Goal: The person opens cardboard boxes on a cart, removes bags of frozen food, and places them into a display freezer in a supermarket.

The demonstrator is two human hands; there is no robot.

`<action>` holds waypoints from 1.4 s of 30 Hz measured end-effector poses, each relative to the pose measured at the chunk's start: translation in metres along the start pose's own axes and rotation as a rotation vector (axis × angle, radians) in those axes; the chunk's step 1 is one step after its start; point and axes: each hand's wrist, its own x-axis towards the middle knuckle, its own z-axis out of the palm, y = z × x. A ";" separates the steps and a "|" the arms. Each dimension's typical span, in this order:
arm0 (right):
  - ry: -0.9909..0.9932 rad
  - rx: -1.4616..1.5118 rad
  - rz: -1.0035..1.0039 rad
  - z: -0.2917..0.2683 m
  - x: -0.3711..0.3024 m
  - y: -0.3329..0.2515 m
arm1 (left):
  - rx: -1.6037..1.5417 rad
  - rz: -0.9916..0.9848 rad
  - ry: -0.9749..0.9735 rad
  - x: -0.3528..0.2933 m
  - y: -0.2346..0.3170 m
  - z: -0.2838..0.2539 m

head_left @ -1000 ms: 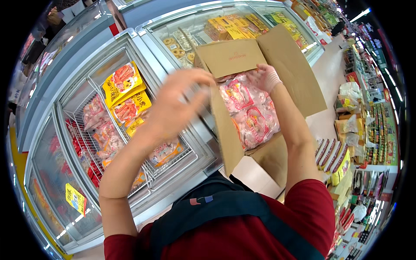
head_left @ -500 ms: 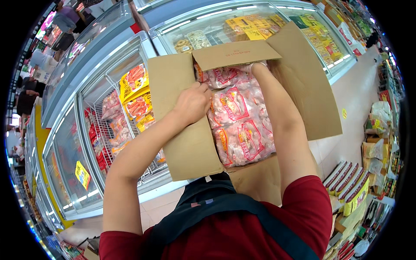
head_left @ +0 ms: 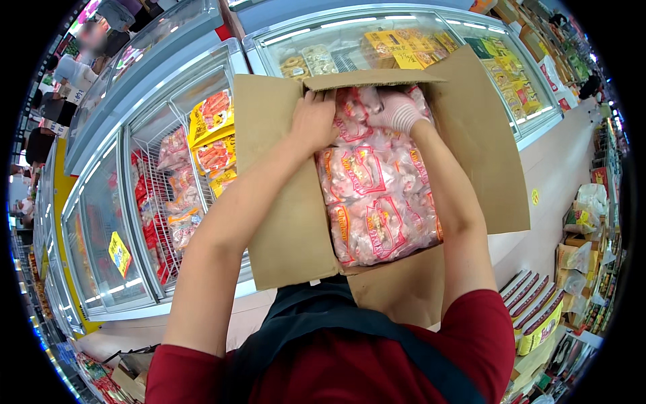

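A tall cardboard box (head_left: 286, 222) stands in front of me with its flaps folded out. Clear plastic bags of pink frozen meat pieces, printed in red and orange, fill it; the nearest bag (head_left: 383, 232) lies flat. My right hand (head_left: 398, 113), in a white and pink striped glove, grips the plastic of the farthest bag (head_left: 353, 104). That bag looks raised at its far side, close under the far flap (head_left: 370, 79). My bare left hand (head_left: 315, 120) is at the far left corner, fingers bent beside the same bag; what they pinch is hidden.
An open chest freezer (head_left: 145, 296) with wire baskets of yellow and red packs (head_left: 214, 114) adjoins the box on the left. Another glass-topped freezer (head_left: 343, 30) stands behind it. Stacked goods (head_left: 538, 306) and shelves line the right side. Other people are at the far left.
My left hand has slid away from me along the box's left edge to the far corner. My right hand has come up from under the far flap, and its glove now shows.
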 end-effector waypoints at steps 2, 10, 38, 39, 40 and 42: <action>0.043 -0.063 -0.019 -0.002 -0.018 -0.012 | -0.141 0.004 -0.120 0.021 -0.008 0.002; -0.087 -0.409 0.155 -0.019 -0.046 -0.034 | -0.257 0.406 -0.071 -0.004 -0.010 -0.010; 0.302 0.242 0.344 -0.127 -0.109 -0.221 | -1.625 -1.575 0.629 -0.347 -0.477 0.036; 0.336 0.210 0.418 -0.135 -0.107 -0.241 | -1.625 -1.640 0.490 -0.349 -0.485 0.048; 0.362 0.058 0.391 -0.139 -0.100 -0.260 | -1.565 -1.736 0.400 -0.350 -0.487 0.059; 0.285 0.031 0.302 -0.133 -0.071 -0.302 | -1.574 -1.607 0.369 -0.358 -0.479 0.074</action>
